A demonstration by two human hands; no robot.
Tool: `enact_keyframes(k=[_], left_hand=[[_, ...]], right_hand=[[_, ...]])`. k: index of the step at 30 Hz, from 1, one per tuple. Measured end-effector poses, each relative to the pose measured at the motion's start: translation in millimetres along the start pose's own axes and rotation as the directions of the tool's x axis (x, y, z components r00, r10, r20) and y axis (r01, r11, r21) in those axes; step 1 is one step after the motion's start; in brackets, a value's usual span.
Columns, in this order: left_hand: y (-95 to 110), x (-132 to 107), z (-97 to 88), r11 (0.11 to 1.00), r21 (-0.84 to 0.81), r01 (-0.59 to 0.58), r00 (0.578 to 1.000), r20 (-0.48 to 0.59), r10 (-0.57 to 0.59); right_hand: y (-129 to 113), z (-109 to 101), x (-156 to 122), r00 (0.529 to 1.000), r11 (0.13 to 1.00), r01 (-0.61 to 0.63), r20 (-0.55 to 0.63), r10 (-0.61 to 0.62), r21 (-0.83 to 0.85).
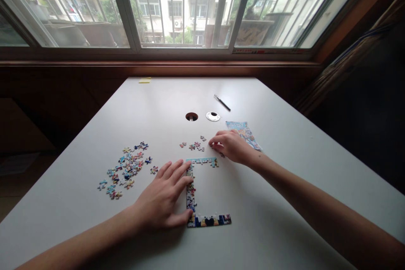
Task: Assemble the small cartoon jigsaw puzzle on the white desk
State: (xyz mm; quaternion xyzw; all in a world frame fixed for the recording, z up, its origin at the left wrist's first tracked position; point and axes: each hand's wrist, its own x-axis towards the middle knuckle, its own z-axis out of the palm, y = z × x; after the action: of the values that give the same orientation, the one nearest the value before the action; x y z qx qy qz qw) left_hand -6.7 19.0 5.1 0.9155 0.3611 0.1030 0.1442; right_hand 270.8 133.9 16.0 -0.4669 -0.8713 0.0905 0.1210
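Puzzle edge (190, 194) lies flat on the white counter (152, 114), joined up in the shape of a square letter C. The left hand (166, 196) is spread out, with its fingertips and thumb resting on the long left side of it. Its fingers are open and hold nothing up.

The right hand (233, 145) is just past the top side, near a few loose pieces (193, 147). Its fingers are bent close together, low over the counter. I cannot tell if they are gripping a piece.

A big messy pile (129, 173) of more pieces lies beyond the left hand, off to the left. A bright picture sheet (248, 135) lies behind the right hand. Farther back are a pen (222, 102), a round cover (213, 116) and a hole (191, 116).
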Motion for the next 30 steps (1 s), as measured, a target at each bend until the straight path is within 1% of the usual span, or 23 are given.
enact_keyframes(k=[6,9,10,12,13,15,18,20,27,30], left_hand=[[-1.3,0.1,1.6,1.000,0.001,-0.011,1.000,-0.008,0.011],[-2.6,0.1,3.0,1.000,0.008,-0.012,1.000,-0.007,0.012],[-2.7,0.1,2.8,1.000,0.010,-0.010,1.000,-0.004,0.010],[-1.9,0.2,1.6,1.000,0.015,-0.003,1.000,0.006,0.003],[-1.3,0.3,0.7,1.000,0.017,0.000,1.000,0.014,0.000],[0.1,0.7,-1.2,1.000,0.021,0.005,0.999,0.031,-0.006],[1.5,1.6,-2.4,1.000,0.026,0.008,0.999,0.043,-0.009],[1.7,2.0,-2.1,1.000,0.029,0.009,0.999,0.041,-0.010],[0.9,1.3,-1.0,0.999,0.046,0.010,0.998,0.066,-0.014],[0.9,1.5,-1.4,0.999,0.050,0.014,0.998,0.067,-0.018]], right_hand=[[1.5,-3.0,5.6,0.997,0.995,-0.067,-0.024,0.069,0.074],[-3.2,-2.3,-9.0,0.995,0.977,-0.068,-0.060,0.081,0.202],[-5.3,-0.3,-18.1,0.992,0.935,-0.052,-0.092,0.089,0.350],[-8.8,6.5,-39.3,0.984,0.806,-0.032,-0.123,0.129,0.591],[-9.9,10.7,-49.4,0.982,0.741,-0.020,-0.126,0.142,0.672],[-10.8,18.3,-64.7,0.979,0.633,0.008,-0.133,0.151,0.774],[-10.7,23.9,-71.3,0.986,0.522,0.027,-0.109,0.127,0.853],[-10.5,23.6,-68.8,0.987,0.476,0.012,-0.085,0.133,0.880],[-10.7,22.4,-66.8,0.983,0.416,-0.004,-0.073,0.170,0.909],[-10.1,23.2,-68.1,0.985,0.421,-0.012,-0.062,0.160,0.907]])
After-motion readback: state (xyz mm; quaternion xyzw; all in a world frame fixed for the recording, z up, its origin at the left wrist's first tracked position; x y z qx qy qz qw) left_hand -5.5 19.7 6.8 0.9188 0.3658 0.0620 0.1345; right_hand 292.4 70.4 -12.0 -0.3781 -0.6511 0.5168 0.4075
